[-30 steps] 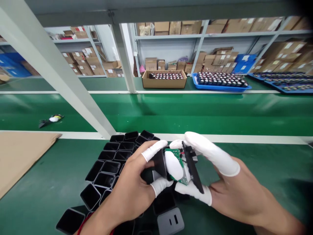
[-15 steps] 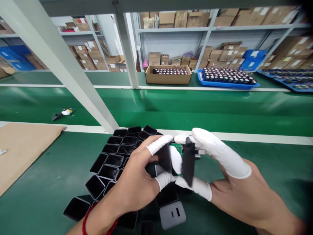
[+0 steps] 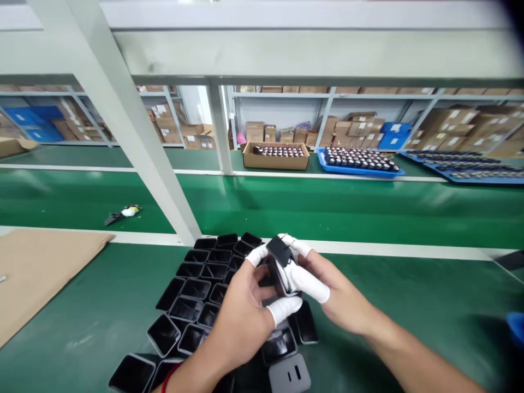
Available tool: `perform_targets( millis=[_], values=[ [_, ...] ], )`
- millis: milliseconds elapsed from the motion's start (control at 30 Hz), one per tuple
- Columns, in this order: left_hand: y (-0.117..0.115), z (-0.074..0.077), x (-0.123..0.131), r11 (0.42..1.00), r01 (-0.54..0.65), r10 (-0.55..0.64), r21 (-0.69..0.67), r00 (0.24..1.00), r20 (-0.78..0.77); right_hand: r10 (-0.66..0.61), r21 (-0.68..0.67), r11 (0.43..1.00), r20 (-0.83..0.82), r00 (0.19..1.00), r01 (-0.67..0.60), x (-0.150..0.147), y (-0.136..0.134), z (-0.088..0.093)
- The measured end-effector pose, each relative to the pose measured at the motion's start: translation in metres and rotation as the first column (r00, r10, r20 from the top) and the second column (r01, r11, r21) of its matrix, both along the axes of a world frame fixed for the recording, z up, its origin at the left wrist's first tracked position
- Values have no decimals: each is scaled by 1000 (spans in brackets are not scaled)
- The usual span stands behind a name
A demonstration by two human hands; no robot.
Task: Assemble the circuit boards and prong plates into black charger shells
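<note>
Green desk (image 3: 82,305) carries clustered black shells (image 3: 192,289). Above them, one black shell (image 3: 279,261) is gripped by fingers of the left hand (image 3: 241,311) and right hand (image 3: 327,292); long axis tilted, cap end up-left. Grey plug (image 3: 290,374) lies nearest.

Bright, even light from overhead fills the scene, drawing pale glare streaks along the green conveyor belt (image 3: 327,204) beyond the white slanted post (image 3: 135,142). Shadows are soft and faint, darkest inside the black housings (image 3: 196,289) just right of that post's foot. The wide lens bends straight lines toward the edges, the right corners darken, and the far shelves (image 3: 368,125) behind the post look slightly soft.
</note>
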State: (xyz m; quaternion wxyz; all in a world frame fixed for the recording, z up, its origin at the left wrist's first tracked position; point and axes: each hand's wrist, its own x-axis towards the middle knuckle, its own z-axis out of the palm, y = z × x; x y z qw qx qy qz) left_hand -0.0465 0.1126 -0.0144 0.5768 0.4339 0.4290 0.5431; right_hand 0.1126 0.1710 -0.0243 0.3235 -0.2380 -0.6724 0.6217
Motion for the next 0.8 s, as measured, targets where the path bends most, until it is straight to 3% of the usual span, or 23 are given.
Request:
perform_targets(
  millis=[100, 267, 400, 500, 633, 733, 800],
  values=[
    [-5, -2, 2, 998, -66, 65, -9, 995, -73, -43, 15, 999, -63, 997, 44, -9, 0, -5],
    [-3, 0, 4, 996, -81, 77, 36, 992, 95, -50, -45, 998, -115, 992, 45, 4, -3, -2],
    [-5, 5, 10, 998, -59, 59, -9, 996, 67, -188, 97, 977, -25, 982, 189, 27, -25, 1],
    [-11, 4, 15, 999, -20, 21, 35, 999, -31, -161, 140, 975, -75, 984, 171, 33, -41, -2],
    [-20, -3, 20, 980, 34, 10, 195, 975, -224, -168, -16, 985, -246, 955, 169, 21, -47, -13],
    [-22, -6, 20, 926, 46, 94, 374, 933, -349, -228, -115, 973, -348, 910, 199, 13, -42, -20],
    [-22, -7, 21, 933, 13, 124, 361, 927, -354, -259, -181, 962, -362, 895, 205, 16, -39, -21]
  ],
)
